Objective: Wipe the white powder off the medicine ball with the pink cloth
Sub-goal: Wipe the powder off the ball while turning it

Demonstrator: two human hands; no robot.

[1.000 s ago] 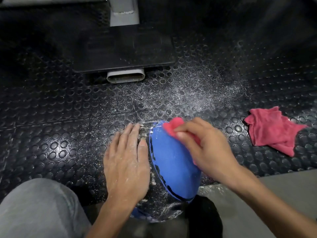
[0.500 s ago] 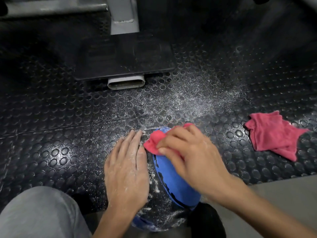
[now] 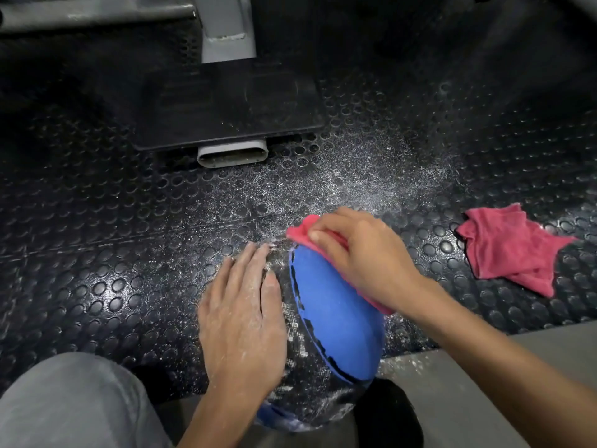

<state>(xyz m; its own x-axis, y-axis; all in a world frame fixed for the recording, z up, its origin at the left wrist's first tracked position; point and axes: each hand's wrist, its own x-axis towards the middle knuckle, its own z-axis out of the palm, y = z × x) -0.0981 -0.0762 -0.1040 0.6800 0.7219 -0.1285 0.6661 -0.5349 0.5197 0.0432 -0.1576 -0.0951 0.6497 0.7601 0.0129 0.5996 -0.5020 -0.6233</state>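
Studded black rubber matting (image 3: pixel 97 253) covers the floor, and a smooth grey strip (image 3: pixel 458 392) borders it at the near right. Nearest, a grey trouser knee (image 3: pixel 71 405) is cut off by the bottom edge. Beside it a dark shape (image 3: pixel 387 412) is too dim to identify.

One medicine ball (image 3: pixel 336 318) sits on the matting just ahead of the knee. The left hand (image 3: pixel 242 318) lies flat on its black, powder-streaked panel, fingers straight and dusted white. It hides much of that side.

The right hand (image 3: pixel 365 257) curls its fingers over the pink cloth (image 3: pixel 302 232) and presses it to the far top of the ball. Only the cloth's edges show.

Half a second ago the cloth sat lower, by the left fingertips. Now it is farther up and more of the blue panel is bare. The left hand has barely shifted.

A second pink cloth (image 3: pixel 507 250) lies crumpled well to the right, making two cloths in all. White powder (image 3: pixel 355 169) speckles the matting beyond the ball. Farther off are a black base plate (image 3: pixel 226 105), a grey tube end (image 3: pixel 232 153) and a grey post (image 3: pixel 226 27) cut off by the top edge.
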